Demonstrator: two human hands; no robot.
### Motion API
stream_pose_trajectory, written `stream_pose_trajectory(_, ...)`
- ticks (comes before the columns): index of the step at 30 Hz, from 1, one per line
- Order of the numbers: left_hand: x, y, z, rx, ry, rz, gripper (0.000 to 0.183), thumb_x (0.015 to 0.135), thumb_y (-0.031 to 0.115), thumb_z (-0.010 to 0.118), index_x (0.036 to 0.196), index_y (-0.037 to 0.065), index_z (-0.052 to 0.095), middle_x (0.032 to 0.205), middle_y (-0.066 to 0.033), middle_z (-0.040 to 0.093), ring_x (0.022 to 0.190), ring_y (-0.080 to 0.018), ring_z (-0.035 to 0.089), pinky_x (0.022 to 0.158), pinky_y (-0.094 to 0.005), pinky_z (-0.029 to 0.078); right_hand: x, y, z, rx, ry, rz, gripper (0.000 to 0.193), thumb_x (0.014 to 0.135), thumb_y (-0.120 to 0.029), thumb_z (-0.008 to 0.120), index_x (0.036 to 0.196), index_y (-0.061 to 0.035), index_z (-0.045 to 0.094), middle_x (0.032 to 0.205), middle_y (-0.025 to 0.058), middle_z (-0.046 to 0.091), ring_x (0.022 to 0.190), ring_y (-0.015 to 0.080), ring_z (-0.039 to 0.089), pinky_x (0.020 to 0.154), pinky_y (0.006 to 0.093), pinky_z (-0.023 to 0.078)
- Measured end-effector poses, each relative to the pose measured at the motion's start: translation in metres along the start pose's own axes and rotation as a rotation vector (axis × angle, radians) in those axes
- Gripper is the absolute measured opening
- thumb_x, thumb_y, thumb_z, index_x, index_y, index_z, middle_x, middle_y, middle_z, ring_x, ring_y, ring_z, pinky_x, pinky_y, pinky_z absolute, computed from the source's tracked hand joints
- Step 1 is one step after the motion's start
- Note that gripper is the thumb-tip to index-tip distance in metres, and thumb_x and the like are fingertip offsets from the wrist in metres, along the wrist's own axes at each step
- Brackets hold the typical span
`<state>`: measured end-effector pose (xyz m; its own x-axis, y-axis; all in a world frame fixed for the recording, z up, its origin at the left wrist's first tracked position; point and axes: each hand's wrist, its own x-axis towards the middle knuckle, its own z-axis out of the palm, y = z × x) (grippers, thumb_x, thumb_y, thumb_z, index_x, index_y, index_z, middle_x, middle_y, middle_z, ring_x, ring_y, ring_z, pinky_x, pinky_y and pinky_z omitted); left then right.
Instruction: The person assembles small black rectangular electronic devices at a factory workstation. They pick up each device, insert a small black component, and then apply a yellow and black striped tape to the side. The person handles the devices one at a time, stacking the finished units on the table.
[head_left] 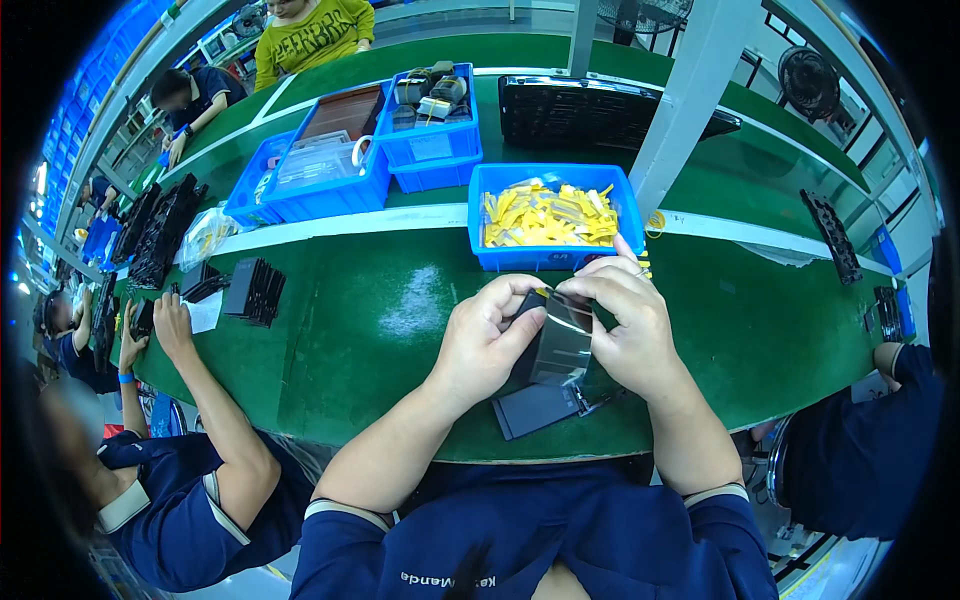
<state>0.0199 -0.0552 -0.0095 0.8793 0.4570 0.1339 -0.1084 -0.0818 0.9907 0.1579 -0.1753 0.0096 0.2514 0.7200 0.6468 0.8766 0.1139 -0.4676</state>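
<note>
My left hand [478, 340] is closed on a thin dark flat panel [527, 352], its thumb lying across the upper part. A glossy see-through film [568, 345] stands along the panel's right side. My right hand [630, 325] pinches this film near its top edge, close to the left fingertips. A small yellow tab [543, 292] shows at the panel's top. How far film and panel are joined is hidden by my fingers. Below my hands, a second dark flat panel [535, 410] with a narrow strip at its right end lies on the green table [350, 340] near the front edge.
Beyond my hands stands a blue bin [555, 260] heaped with yellow strips [550, 215]. More blue bins [430, 150] stand behind to the left. Black panels [254, 292] are stacked at left, near a co-worker's hand [172, 322]. A grey post [685, 110] rises at right.
</note>
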Motion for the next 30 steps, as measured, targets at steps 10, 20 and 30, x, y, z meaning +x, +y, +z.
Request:
stream_pose_trajectory(10, 0.000, -0.004, -0.002, -0.016, -0.007, -0.038, 0.026, 0.090, -0.002, 0.051, 0.116, -0.003, 0.049, 0.099, -0.0071, 0.064, 0.085, -0.0072, 0.059, 0.075, -0.0213, 0.047, -0.002, 0.004, -0.006, -0.319, 0.236, -0.159, 0.026, 0.059, 0.003, 0.066, 0.082, -0.0084, 0.065, 0.075, 0.0046, 0.057, 0.079, 0.0234, 0.059, 0.096, 0.0501, 0.040)
stream_pose_trajectory(20, 0.003, -0.013, 0.001, -0.279, 0.058, 0.065, 0.023, 0.090, 0.002, 0.055, 0.112, -0.002, 0.049, 0.095, -0.0067, 0.066, 0.083, -0.0059, 0.058, 0.072, -0.0230, 0.047, -0.007, -0.014, 0.008, -0.128, 0.134, -0.209, 0.018, 0.063, 0.000, 0.068, 0.079, -0.0054, 0.060, 0.096, 0.0076, 0.065, 0.101, 0.0287, 0.060, 0.101, 0.0547, 0.034)
stream_pose_trajectory(30, -0.004, 0.004, 0.001, -0.002, 0.032, 0.129, 0.029, 0.091, -0.002, 0.051, 0.120, -0.003, 0.046, 0.099, -0.0088, 0.065, 0.092, -0.0101, 0.060, 0.079, -0.0224, 0.046, 0.000, -0.010, -0.011, -0.122, 0.004, -0.221, 0.022, 0.062, -0.003, 0.066, 0.083, -0.0048, 0.060, 0.086, 0.0075, 0.058, 0.091, 0.0282, 0.059, 0.100, 0.0552, 0.036)
